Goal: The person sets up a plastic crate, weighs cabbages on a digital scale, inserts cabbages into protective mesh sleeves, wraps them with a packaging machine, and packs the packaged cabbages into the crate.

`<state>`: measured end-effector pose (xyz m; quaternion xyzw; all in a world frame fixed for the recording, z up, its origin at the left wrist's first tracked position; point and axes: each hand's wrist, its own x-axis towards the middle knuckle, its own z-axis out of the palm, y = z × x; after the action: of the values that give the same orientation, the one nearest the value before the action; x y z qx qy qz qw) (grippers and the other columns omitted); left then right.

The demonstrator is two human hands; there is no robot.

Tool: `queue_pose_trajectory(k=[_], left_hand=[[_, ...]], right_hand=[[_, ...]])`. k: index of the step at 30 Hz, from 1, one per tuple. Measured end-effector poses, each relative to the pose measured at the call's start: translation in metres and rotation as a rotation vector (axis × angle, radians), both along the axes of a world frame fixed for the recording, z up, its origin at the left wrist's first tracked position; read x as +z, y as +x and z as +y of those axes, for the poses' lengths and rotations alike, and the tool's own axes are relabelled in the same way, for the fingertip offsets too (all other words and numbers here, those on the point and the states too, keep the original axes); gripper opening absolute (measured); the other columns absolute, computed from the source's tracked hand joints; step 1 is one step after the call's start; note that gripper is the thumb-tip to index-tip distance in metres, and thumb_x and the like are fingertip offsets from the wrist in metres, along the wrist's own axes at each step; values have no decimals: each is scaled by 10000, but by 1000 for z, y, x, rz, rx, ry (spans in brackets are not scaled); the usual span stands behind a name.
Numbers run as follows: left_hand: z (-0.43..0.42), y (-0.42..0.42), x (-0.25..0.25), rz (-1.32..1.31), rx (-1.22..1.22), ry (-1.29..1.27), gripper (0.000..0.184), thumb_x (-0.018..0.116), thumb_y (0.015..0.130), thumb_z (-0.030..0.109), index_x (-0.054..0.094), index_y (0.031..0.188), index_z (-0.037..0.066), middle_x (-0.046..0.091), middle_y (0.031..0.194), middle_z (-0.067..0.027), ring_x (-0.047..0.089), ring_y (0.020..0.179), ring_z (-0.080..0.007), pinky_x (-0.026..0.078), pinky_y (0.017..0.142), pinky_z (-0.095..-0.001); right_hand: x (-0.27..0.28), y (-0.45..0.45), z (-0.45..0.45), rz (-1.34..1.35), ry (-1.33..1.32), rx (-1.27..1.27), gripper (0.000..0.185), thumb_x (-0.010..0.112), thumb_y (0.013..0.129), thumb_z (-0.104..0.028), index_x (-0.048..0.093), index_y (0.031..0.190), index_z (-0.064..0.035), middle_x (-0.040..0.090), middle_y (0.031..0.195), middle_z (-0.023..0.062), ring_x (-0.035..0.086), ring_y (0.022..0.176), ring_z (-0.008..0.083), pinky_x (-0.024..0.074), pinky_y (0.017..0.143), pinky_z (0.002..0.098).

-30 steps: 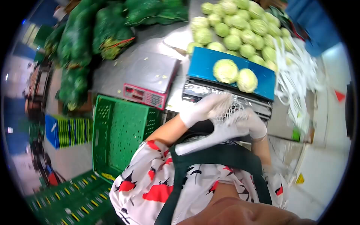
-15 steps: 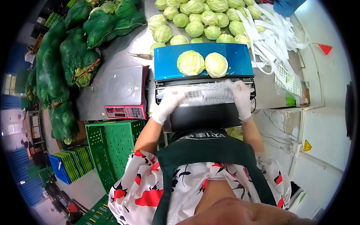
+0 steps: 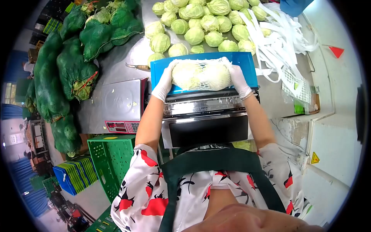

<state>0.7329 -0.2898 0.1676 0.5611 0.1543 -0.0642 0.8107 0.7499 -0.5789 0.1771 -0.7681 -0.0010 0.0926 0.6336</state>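
Observation:
Two pale green cabbages lie side by side on the blue top of a film-wrapping machine. A see-through wrapping film with a net-like pattern is stretched over them. My left hand, in a white glove, grips the film at the left end, close against the left cabbage. At the opposite end my right hand, gloved too, has its fingers closed on the film's far corner. Below the cabbages sit the machine's shiny metal bed and its black front plate.
Loose cabbages are piled behind the machine. White straps lie at the right. To the left are a scale, a knife and green net sacks of cabbages. A green crate stands below the table edge.
Both hands have moved away from my body, from the metal bed up to the blue top. The film now covers the two cabbages, which were bare before.

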Motion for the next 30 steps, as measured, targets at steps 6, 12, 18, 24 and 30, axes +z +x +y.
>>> queue_pose_trajectory(k=[6,12,18,24,30], left_hand=[[6,39,53,-106,-463,-182,387,473,714,13,722,1008,-30,732,1040,-132,677,932,-215,521,898,-310],[-19,14,76,-636,-433,760,502,537,702,61,675,1174,-35,669,1225,-119,562,1177,-214,377,1078,-343],[-39,-58,32,-221,139,488,814,692,890,191,231,1534,2,403,1475,-241,427,1353,-332,344,1126,-445],[-63,-60,10,-335,44,583,639,671,899,223,397,1426,-11,488,1407,-219,466,1315,-342,343,1123,-407],[-9,-86,44,-311,119,711,722,690,892,244,360,1492,19,582,1282,-197,544,1196,-328,422,1041,-417]], right_hand=[[89,52,-7,-82,125,719,356,685,839,-111,693,1160,42,678,1112,81,605,1038,149,466,940,253],[79,54,-32,-257,-102,741,591,743,803,-118,570,1359,-18,550,1415,121,514,1278,223,355,1111,359],[37,-1,-35,-4,278,49,617,660,911,-168,432,1464,-19,427,1514,138,392,1397,234,259,1176,357],[15,-39,20,-357,-153,-132,377,680,904,-184,620,1235,-12,604,1253,157,573,1174,270,439,1023,351],[21,-45,-10,-491,-353,-190,598,694,916,-211,449,1401,40,530,1342,212,487,1274,316,341,1112,386]])
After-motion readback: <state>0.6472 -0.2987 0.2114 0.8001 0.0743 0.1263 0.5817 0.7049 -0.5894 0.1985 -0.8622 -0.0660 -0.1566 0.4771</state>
